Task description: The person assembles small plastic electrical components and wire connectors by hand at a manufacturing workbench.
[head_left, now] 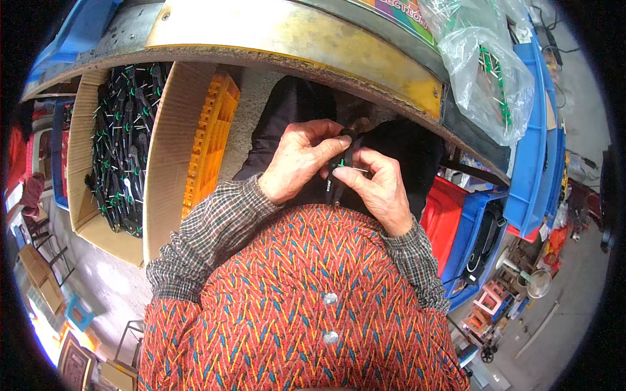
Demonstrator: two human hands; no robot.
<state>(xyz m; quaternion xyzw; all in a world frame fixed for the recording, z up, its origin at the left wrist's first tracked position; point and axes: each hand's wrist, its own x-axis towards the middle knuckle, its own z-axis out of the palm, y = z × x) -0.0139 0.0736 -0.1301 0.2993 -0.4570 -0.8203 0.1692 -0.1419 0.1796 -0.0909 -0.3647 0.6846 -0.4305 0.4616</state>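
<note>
Above my lap, both hands are closed around a slim black tool-like piece with a small green fitting. Its exact kind does not show. My left hand pinches the upper part between thumb and fingers. Lower down, my right hand has its thumb pressed by the green fitting, where a thin metal pin sticks out to the right. Fingers hide much of the piece; its lower end points toward my apron. Many similar black pieces with green parts and silver pins fill a cardboard box on the left.
A metal-edged bench crosses ahead of my hands. An orange plastic crate stands beside the cardboard box. On the right are a clear plastic bag holding green parts, blue bins and a red bin.
</note>
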